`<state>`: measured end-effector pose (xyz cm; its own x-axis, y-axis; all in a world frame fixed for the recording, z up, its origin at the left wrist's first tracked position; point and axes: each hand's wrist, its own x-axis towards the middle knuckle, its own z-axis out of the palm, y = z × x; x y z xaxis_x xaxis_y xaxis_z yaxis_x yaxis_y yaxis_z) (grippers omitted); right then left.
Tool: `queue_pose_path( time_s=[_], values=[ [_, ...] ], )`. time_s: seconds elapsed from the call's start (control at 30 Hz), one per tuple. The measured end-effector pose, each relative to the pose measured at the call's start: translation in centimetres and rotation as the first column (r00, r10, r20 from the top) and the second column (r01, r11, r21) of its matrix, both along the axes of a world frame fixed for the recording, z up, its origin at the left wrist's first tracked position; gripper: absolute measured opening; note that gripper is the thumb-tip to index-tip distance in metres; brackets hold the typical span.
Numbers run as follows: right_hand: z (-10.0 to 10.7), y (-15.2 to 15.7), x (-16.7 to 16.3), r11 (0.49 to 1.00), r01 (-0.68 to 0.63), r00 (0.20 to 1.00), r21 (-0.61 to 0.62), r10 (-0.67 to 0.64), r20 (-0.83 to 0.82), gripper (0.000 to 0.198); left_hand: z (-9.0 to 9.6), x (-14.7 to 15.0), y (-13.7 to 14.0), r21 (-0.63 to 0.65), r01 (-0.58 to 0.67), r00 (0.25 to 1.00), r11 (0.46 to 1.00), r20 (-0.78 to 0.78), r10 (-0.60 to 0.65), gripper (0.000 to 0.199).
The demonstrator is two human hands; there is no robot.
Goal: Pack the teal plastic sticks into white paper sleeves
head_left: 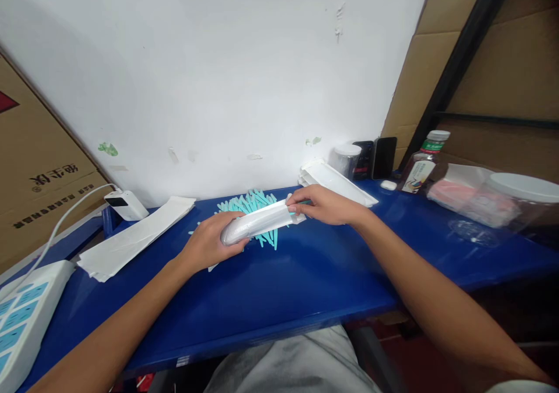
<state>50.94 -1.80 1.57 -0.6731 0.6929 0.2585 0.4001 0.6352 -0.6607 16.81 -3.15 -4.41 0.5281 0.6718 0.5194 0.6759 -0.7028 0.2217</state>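
Observation:
A long, narrow white paper bag (266,220) with a clear, shiny front is held slantwise over the table. My left hand (210,239) wraps around its lower left end, thumb below and fingers above. At the bag's open right end, my right hand (321,204) is closed in a pinch. A bit of turquoise shows between its fingers, seemingly a small stick; the fingers partly hide it. Beneath and behind the bag lies a loose pile of turquoise sticks (251,201), partly covered by the bag and my left hand.
Flat white paper bags (140,236) lie at left, near a power strip (26,317) and a white cabled device (126,204). At right are more white bags (338,184), a lidded jar (346,161), phones (384,157), a bottle (420,166) and a large clear tub (524,189).

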Motion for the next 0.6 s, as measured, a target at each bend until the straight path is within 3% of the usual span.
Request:
queue_pose_path(
  time_s=[0.23,0.43,0.5,0.6],
  values=[
    [-1.2,-1.9,-3.7,0.995,0.102,0.970,0.014,-0.096,-0.222,0.017,-0.4,0.3,-0.5,0.027,-0.018,0.997,0.999,-0.077,0.020,0.061],
    [-1.5,-2.7,-4.5,0.976,0.121,0.957,0.180,-0.066,-0.284,0.016,-0.3,0.6,-0.7,0.027,-0.021,0.999,0.999,-0.049,0.022,0.057],
    [-1.2,-3.0,-4.5,0.962,0.157,0.925,0.224,-0.063,-0.374,0.016,0.0,0.7,-0.8,0.032,-0.050,0.999,0.998,-0.018,0.051,0.054],
    [-0.5,-3.1,-4.3,0.912,0.329,0.807,0.244,-0.137,-0.575,0.017,0.3,0.5,-0.8,0.059,-0.151,0.985,0.987,0.097,0.145,0.052]
  ],
)
